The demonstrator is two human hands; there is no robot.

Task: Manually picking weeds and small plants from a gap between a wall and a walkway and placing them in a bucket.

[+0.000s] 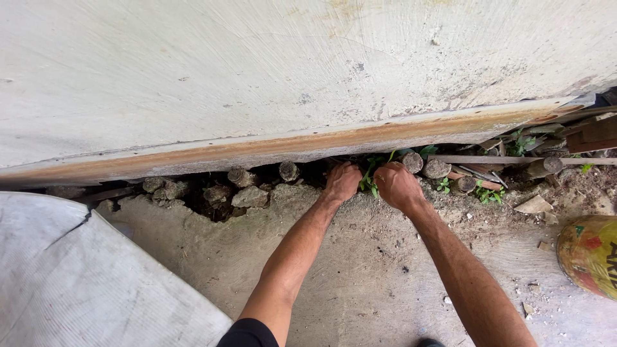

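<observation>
1. Left hand (341,182) is reaching down to the gap at the foot of the wall (257,71), fingers curled under and dug in beside the weeds (369,183); whether it is gripping anything, I cannot tell, as the fingertips are hidden in the dark gap.
2. Right hand (396,184) is pressing in just beside it, knuckles up and fingers tucked down on the other side of the same weeds; its grip is hidden too, so I cannot tell what it is holding.
3. Those weeds are sitting between the two hands, right at the edge where the concrete floor (360,276) is breaking off under the wall.
4. A rusty strip (270,149) is running along the bottom of the wall, just above both hands.
5. Cut log ends (437,168) are lying in the gap, just to the right of the right hand, with more weeds among them.
6. Broken stones (249,196) are lining the gap to the left of the left hand.
7. A grey sheet (83,283) is covering the floor at lower left, well apart from the hands.
8. A yellow round container (591,254) is showing at the right edge.
</observation>
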